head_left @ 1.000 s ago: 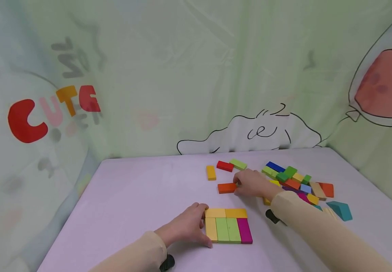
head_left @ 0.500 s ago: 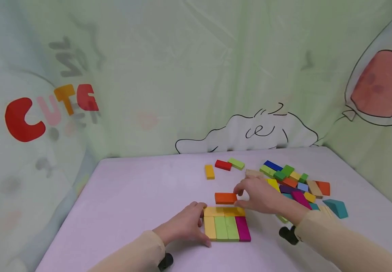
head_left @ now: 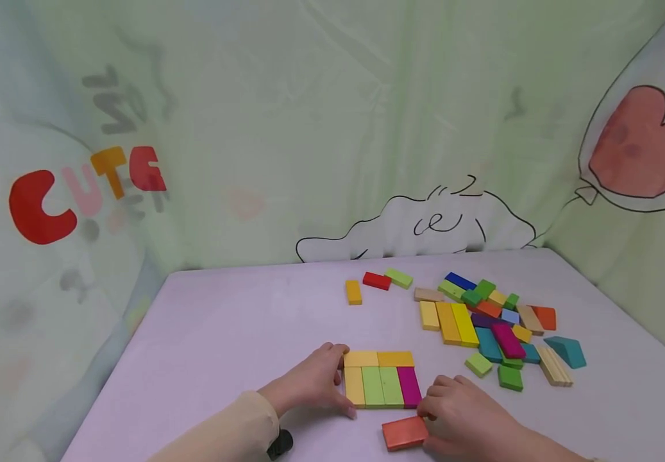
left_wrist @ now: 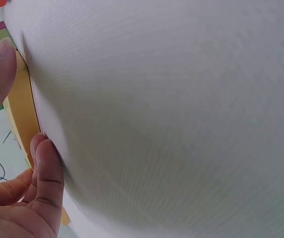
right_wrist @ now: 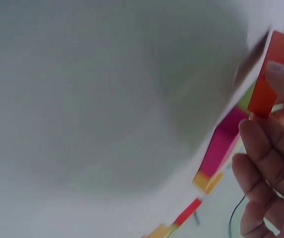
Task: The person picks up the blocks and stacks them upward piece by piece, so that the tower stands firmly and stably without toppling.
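Block (head_left: 404, 434), orange, looks light and stiff; my right grip (head_left: 466, 416) aptly pinches its 3 o'clock end. My left grip (head_left: 312, 383) lies spread

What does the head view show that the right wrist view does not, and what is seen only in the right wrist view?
Only the head view shows the teal wedge, the blue block and the ridged wooden block. Only the right wrist view shows the palm side of the right hand and the long outer side of the magenta block. Both show the right hand holding the orange block.
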`<action>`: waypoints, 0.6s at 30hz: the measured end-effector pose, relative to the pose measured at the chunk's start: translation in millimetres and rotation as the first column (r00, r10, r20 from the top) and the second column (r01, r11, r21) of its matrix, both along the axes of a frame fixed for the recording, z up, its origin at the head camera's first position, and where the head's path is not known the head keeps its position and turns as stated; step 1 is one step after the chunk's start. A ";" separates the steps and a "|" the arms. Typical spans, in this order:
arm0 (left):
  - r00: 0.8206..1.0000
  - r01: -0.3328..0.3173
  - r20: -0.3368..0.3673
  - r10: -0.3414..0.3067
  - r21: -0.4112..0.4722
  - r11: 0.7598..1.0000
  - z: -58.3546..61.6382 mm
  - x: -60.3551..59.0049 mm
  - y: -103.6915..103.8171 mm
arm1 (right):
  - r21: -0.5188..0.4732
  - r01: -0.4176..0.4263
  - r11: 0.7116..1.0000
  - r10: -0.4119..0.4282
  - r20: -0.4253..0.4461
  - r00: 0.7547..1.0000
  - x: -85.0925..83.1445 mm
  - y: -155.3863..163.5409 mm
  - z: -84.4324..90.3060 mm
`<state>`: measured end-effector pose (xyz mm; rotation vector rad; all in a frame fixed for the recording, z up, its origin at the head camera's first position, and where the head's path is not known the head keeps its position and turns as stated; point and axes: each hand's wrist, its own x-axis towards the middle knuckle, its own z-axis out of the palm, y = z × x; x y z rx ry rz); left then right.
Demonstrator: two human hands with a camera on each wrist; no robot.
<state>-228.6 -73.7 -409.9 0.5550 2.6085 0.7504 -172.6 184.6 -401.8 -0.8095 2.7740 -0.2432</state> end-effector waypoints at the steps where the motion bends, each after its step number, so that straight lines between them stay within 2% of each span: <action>1: 1.000 0.001 0.003 -0.001 0.001 1.000 0.0 -0.2 -0.3 | 0.007 -0.017 1.000 0.017 -0.010 1.000 1.3 -6.6 -0.7; 3: 1.000 0.007 0.011 -0.007 0.004 1.000 -0.1 -1.0 -1.1 | 0.021 -0.036 0.999 0.037 -0.043 0.998 2.5 -18.3 -2.0; 8: 0.998 0.032 0.055 -0.033 0.015 0.999 0.3 -4.5 -5.2 | 0.013 0.042 0.999 -0.041 -0.028 0.999 1.3 -41.8 -3.6; 12: 0.996 0.046 0.082 -0.047 0.014 0.999 1.0 -6.5 -6.5 | 0.018 0.057 0.998 -0.057 -0.039 0.998 0.1 -50.6 -4.4; 18: 0.996 0.031 0.089 -0.032 0.010 0.999 1.2 -5.8 -5.0 | 0.036 0.109 0.993 -0.108 -0.039 0.993 -1.9 -56.3 -4.6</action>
